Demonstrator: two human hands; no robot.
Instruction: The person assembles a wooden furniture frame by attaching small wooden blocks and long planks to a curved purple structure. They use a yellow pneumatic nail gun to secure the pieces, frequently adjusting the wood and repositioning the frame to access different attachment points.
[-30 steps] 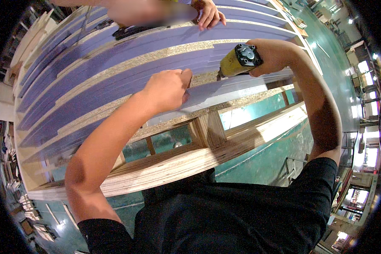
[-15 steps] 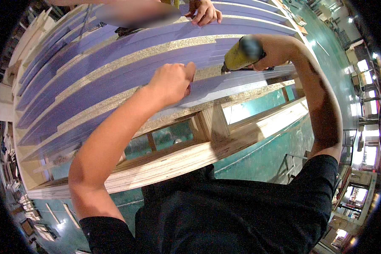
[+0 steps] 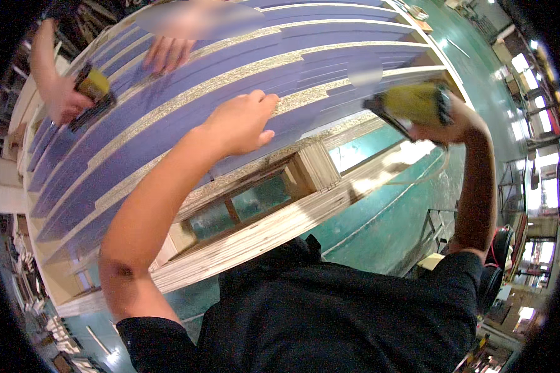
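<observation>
My right hand point(image 3: 445, 127) is wrapped round the grip of a yellow and black nail gun point(image 3: 414, 104), held above the right end of the frame. The gun is slightly blurred, its nose pointing left. My left hand point(image 3: 242, 121) straddles a chipboard-edged board point(image 3: 302, 101), fingers over its top and thumb on the near side. Purple-faced boards point(image 3: 236, 93) with speckled chipboard edges stand in long parallel rows inside a wooden frame point(image 3: 249, 239). Openings in the near side of the frame show green floor.
Across the frame, a co-worker's hand point(image 3: 68, 102) grips another yellow and black nail gun point(image 3: 93, 90); their other hand point(image 3: 168, 55) is on the boards. A pale hose point(image 3: 438, 171) curves beside the near rail. Green floor point(image 3: 379, 214) lies on my side.
My right hand has drawn the nail gun back right and toward me, off the boards. My left hand has shifted slightly left. The co-worker's nail gun has appeared at the left.
</observation>
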